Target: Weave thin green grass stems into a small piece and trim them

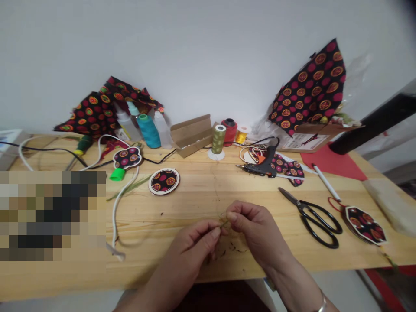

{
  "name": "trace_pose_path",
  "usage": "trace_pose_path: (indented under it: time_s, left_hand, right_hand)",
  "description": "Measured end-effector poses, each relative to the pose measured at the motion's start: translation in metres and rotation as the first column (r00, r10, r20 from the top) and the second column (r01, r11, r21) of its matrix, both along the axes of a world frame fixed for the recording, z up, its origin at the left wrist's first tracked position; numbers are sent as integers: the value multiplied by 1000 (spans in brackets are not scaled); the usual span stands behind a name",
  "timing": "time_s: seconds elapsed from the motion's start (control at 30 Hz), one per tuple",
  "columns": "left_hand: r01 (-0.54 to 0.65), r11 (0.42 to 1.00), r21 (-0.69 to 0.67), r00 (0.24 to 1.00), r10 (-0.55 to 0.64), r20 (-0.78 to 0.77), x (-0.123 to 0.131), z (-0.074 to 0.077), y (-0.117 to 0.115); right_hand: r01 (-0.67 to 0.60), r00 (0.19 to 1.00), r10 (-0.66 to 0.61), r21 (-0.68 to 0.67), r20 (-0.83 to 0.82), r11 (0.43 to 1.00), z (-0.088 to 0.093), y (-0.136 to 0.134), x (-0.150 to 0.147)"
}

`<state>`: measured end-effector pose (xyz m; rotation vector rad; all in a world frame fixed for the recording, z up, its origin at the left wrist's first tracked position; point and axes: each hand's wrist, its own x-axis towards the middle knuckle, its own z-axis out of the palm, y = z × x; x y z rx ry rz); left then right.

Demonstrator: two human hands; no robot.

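My left hand (195,242) and my right hand (251,227) meet just above the wooden table (201,195) near its front edge. Both pinch a thin olive-green thread (224,224) between thumb and forefinger, fingertips almost touching. The thread is very fine and its free end is hard to follow. Small dark thread scraps (232,248) lie on the table under my hands. A spool of olive-green thread (218,139) stands upright further back, in line with my hands.
Black scissors (313,216) lie right of my hands, a black glue gun (261,165) behind. Fabric-covered discs (164,180) and an octagonal piece (365,224), patterned cloth (104,108), bottles (147,130), a white cord (116,208) and a pen (326,182) surround them.
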<state>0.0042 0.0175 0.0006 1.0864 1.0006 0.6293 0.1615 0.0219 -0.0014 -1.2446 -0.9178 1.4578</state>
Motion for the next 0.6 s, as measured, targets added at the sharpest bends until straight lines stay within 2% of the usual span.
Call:
trace_pose_path:
  time_s: [0.2,0.33,0.4,0.5,0.6]
  left_hand:
    - [-24,981,191,991,49,-125,-4,2,3]
    - [-12,971,240,982,57,-180,-5,5,6]
    - [-84,959,270,967,143,-210,-5,5,8]
    - [-234,900,368,915,331,-229,-6,2,9]
    - [-249,849,466,900,380,-213,-7,2,10]
  right_hand:
    - [74,996,-76,51,40,996,6,4,11]
    - [98,992,-104,92,68,991,9,5,18]
    - [109,990,-119,111,80,988,11,6,22]
    - [126,986,-139,127,96,984,11,8,25]
    - [128,985,-141,136,95,982,12,9,23]
